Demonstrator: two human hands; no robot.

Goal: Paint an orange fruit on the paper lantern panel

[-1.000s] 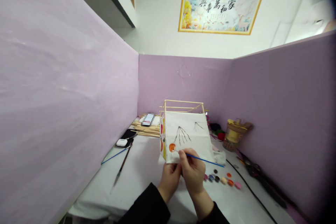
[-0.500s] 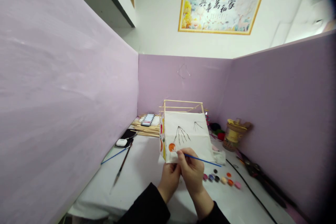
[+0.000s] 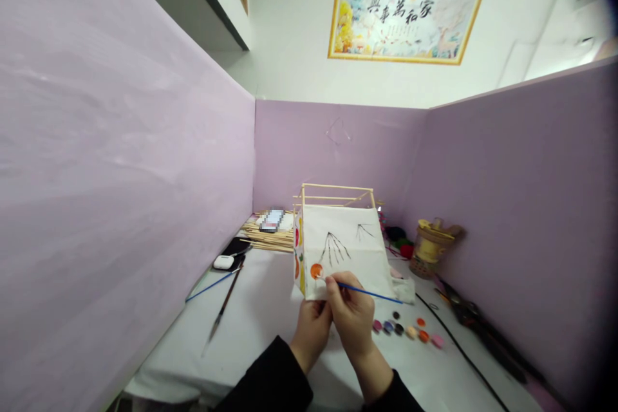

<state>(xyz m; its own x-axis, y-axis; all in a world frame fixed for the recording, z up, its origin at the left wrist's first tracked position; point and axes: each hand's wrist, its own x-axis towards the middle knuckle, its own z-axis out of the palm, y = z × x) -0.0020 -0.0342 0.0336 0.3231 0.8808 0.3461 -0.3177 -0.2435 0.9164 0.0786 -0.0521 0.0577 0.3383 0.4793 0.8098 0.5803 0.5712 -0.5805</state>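
A paper lantern [image 3: 345, 251] on a wooden stick frame stands on the white table [image 3: 270, 328]. Its front face carries thin black brush lines and an orange dot at the lower left. My right hand [image 3: 355, 318] pinches a thin blue paintbrush [image 3: 369, 293], its tip at the orange dot. My left hand [image 3: 311, 328] is closed on the lantern's lower front corner, steadying it. Both sleeves are black.
Small paint pots [image 3: 410, 329] lie in a row right of my hands. Two loose brushes [image 3: 219, 299] rest at the left, beside a white earbud case [image 3: 224, 262]. A pile of sticks [image 3: 268, 236] with a phone [image 3: 273, 219] lies behind. A yellow jar [image 3: 427, 248] and black cord [image 3: 463, 351] sit right. Purple partitions enclose the table.
My right hand has shifted slightly left and up along the lantern face, the brush tip staying by the orange dot. My left hand and the lantern have not moved.
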